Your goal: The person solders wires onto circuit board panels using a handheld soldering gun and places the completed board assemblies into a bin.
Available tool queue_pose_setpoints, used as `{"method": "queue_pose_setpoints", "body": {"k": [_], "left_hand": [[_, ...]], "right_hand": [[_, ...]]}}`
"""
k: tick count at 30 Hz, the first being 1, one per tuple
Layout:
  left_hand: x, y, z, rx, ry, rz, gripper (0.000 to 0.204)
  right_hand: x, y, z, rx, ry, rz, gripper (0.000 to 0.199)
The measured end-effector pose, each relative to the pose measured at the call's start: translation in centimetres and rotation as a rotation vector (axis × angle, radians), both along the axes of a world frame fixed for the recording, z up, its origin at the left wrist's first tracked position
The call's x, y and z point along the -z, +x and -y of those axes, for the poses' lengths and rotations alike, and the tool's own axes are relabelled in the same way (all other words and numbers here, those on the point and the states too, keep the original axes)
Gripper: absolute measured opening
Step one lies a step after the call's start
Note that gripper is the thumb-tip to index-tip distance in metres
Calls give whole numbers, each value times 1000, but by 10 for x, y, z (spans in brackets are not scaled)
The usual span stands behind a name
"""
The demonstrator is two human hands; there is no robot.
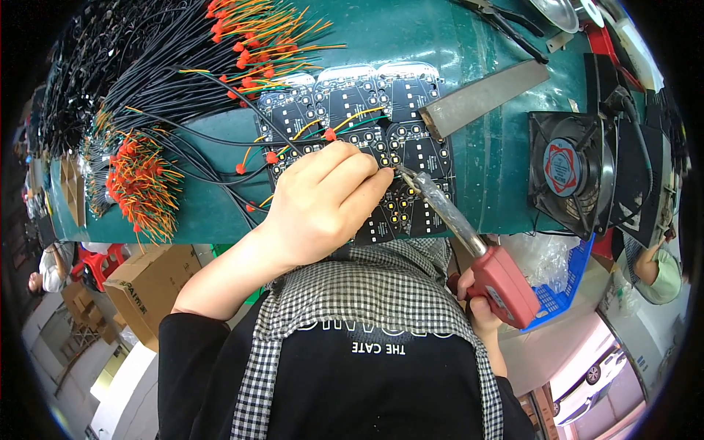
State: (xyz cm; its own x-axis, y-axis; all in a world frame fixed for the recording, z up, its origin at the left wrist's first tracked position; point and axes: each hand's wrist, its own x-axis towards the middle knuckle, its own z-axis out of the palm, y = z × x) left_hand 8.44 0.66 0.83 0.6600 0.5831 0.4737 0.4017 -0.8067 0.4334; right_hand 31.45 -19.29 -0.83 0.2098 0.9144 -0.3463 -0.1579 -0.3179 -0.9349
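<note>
My left hand [323, 202] is closed in a pinch above the black circuit board panel [356, 106], which carries several small square LEDs. A thin black cable [275, 128] runs under its knuckles, and the pinched tips hide the cable's end. My right hand [480, 304] grips a red soldering gun [506, 286] by its body, low at the right. The gun's metal barrel slants up and left, and its tip [402, 170] meets the panel just beside my left fingertips. Several cables with orange and green ends and red blobs [330, 135] lie across the panel.
Bundles of black cables with orange ends [143, 183] cover the green table's left side. A grey metal bar [484, 99] lies against the panel's upper right. Farther right stands a black fan [572, 172]; pliers [506, 18] lie behind. A blue basket [565, 297] sits below the table edge.
</note>
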Motion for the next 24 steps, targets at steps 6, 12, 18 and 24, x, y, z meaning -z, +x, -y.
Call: {"method": "queue_pose_setpoints", "body": {"k": [6,12,18,24], "left_hand": [[1,1,0,3,15,-8,32],[-1,0,2,-9,4,-24,32],[-14,-1,3,-9,-20,-120,33],[-51,-36,5,-208,-260,-692,112]], "right_hand": [[19,14,18,-121,50,345,77],[-5,3,0,-76,102,226,74],[-32,-23,-58,199,146,-126,84],[-31,-19,-115,93,319,-404,87]]}}
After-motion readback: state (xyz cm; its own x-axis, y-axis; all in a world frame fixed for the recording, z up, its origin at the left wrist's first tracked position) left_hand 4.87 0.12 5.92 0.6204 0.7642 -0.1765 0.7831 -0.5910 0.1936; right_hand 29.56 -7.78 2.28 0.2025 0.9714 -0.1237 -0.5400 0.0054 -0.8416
